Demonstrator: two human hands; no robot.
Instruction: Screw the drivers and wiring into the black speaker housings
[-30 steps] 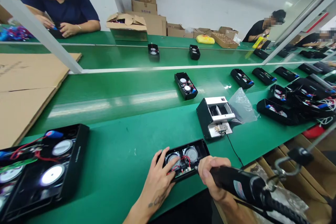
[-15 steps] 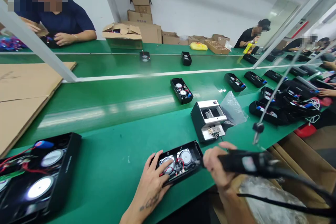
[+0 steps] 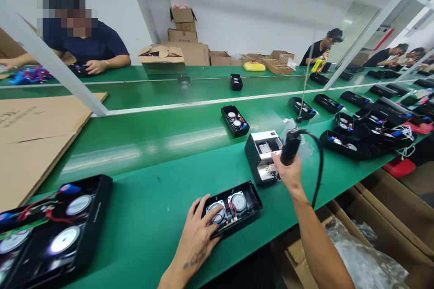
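I clasp the open speaker casing (image 3: pixel 243 220) with the left hand (image 3: pixel 199 228), apparently steadying it near the screw feeder (image 3: pixel 259 156), where the right hand (image 3: pixel 288 170) grips the electric screwdriver (image 3: pixel 290 148).

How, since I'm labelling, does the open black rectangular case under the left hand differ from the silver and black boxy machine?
The black case lies low and long; the boxy machine stands taller. The case shows two pale round speakers; the machine has a silver top frame. The left hand holds the case; the right hand is by the machine. Both sit on the green bench.
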